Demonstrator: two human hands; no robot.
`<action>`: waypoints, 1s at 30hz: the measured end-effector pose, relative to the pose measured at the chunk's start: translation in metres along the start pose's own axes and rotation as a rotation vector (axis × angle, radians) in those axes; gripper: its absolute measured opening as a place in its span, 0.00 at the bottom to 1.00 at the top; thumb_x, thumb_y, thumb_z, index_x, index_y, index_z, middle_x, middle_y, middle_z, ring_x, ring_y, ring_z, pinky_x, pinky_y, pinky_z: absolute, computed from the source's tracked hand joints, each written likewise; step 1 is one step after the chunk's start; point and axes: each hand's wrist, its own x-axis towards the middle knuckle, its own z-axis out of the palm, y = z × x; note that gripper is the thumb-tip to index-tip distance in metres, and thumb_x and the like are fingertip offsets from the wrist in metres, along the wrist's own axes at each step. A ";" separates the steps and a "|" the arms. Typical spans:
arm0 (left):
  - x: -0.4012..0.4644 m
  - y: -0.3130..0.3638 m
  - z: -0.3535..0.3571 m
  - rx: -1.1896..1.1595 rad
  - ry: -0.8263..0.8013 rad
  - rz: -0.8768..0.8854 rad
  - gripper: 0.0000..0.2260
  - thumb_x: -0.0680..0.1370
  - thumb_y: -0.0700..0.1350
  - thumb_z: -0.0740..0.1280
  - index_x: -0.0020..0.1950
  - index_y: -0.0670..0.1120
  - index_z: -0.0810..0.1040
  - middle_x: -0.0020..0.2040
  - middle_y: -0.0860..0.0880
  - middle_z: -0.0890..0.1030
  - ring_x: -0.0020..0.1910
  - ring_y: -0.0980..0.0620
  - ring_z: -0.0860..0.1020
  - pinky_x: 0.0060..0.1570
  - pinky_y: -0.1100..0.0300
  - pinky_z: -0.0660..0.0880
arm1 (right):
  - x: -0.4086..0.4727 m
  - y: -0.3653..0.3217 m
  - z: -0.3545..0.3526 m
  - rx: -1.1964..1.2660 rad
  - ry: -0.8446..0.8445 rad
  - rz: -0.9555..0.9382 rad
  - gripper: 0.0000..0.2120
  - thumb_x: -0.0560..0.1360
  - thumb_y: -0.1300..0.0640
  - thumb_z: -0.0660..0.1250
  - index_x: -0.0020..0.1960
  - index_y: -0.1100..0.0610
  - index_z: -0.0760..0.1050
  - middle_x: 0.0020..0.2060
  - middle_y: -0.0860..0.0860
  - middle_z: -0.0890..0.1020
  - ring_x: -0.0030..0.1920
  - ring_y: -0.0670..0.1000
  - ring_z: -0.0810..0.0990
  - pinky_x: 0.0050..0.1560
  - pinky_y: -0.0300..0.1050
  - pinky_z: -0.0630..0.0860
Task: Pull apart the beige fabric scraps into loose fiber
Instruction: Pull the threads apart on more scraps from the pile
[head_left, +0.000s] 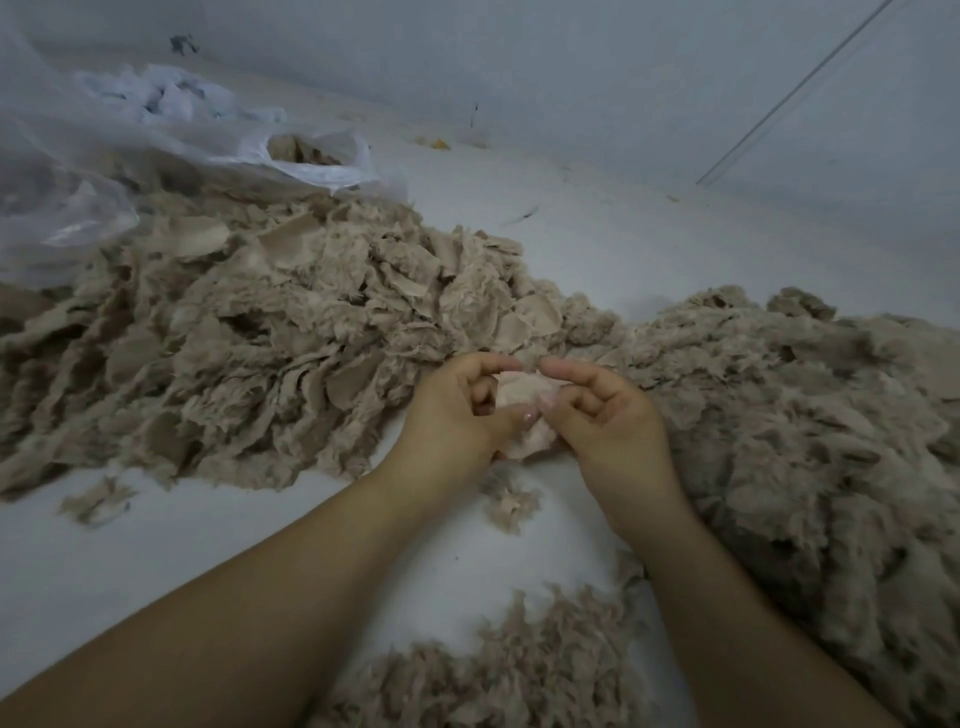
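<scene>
Scrap (524, 410) spans between both hands; left hand (467, 410) and right hand (608, 415) fingers pinch its opposite edges, equally near.

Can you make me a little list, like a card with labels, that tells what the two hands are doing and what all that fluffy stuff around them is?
left hand: pinches the scrap
right hand: pinches the same scrap from the other side
scrap: pale beige, held between both hands
pile of scraps: left of the hands, flat torn pieces
loose fiber: fluffy heap on the right
plastic bag: far left, open, beige pieces inside
floor: white
</scene>
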 end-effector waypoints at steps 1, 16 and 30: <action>0.000 -0.001 0.000 -0.021 -0.008 -0.008 0.11 0.75 0.32 0.70 0.56 0.40 0.77 0.42 0.35 0.81 0.34 0.48 0.78 0.26 0.63 0.71 | 0.000 0.001 -0.001 -0.021 0.029 -0.010 0.07 0.76 0.66 0.69 0.53 0.58 0.79 0.34 0.52 0.84 0.36 0.49 0.83 0.38 0.42 0.81; 0.003 0.041 -0.041 1.636 0.219 0.391 0.12 0.70 0.38 0.65 0.54 0.43 0.72 0.53 0.41 0.73 0.54 0.39 0.72 0.38 0.52 0.67 | 0.006 -0.001 -0.004 0.025 0.299 0.036 0.11 0.81 0.65 0.60 0.49 0.54 0.79 0.44 0.50 0.85 0.44 0.45 0.83 0.46 0.37 0.79; 0.099 -0.010 -0.040 1.369 -0.330 0.712 0.19 0.80 0.37 0.59 0.71 0.46 0.74 0.65 0.42 0.77 0.66 0.42 0.72 0.67 0.51 0.67 | 0.014 -0.004 -0.006 0.350 0.200 0.251 0.26 0.82 0.51 0.57 0.76 0.62 0.62 0.73 0.62 0.68 0.72 0.57 0.70 0.67 0.48 0.70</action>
